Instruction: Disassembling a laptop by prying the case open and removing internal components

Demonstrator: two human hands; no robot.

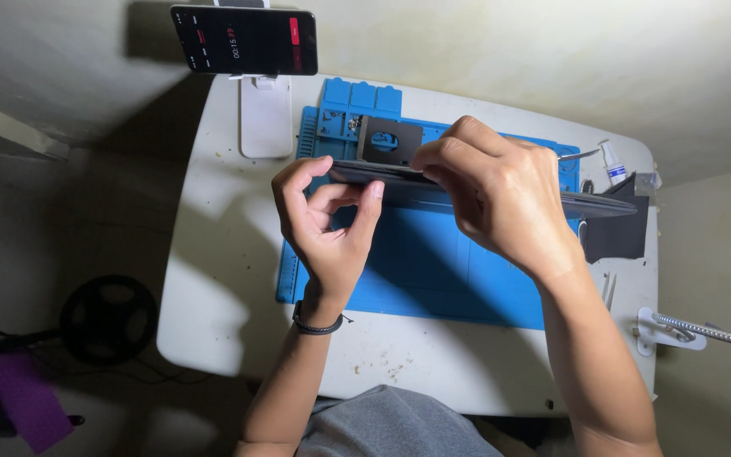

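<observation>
Thin dark tablet (pixel 501 196), seen edge-on, is held level above a blue work mat (pixel 433 271) on a small white counter (pixel 213 279). The left hand (pixel 327 228) pinches the tablet's left end, thumb and fingers closed on it in a light grip. The right hand (pixel 492 199) is closed over the tablet's middle from above. A small dark square plate (pixel 389 140) lies on the mat behind. A phone on a white stand (pixel 245 40) stands at the counter's far edge. A small white bottle (pixel 612 163) sits far right.
</observation>
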